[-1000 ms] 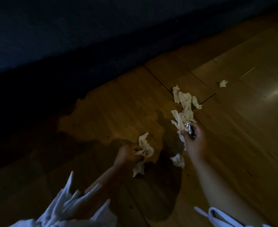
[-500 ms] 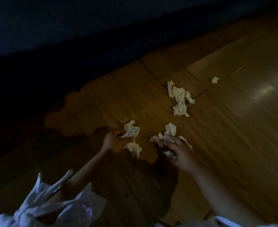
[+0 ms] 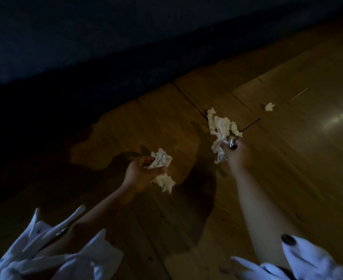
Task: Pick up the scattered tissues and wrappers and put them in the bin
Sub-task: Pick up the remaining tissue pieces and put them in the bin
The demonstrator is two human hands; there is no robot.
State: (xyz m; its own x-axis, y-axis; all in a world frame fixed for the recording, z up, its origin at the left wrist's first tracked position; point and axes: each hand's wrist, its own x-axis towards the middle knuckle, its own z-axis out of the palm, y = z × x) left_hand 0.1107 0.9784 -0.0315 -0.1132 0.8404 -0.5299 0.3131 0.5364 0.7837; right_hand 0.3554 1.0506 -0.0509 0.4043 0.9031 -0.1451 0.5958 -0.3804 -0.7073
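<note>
Gathering underway: wad (image 3: pixel 160 161) gripped in left hand (image 3: pixel 141 174), tissue (image 3: pixel 219 153) and wrapper (image 3: pixel 232 141) clutched in right hand (image 3: pixel 238 157). Next, probably: grab floor tissue (image 3: pixel 220 123), then far-right scrap (image 3: pixel 269 106).

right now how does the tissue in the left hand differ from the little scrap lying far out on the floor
The tissue is gripped by the left hand; the scrap lies loose on the floor. The tissue is a bigger wad; the scrap is tiny. Both are pale and crumpled.
</note>
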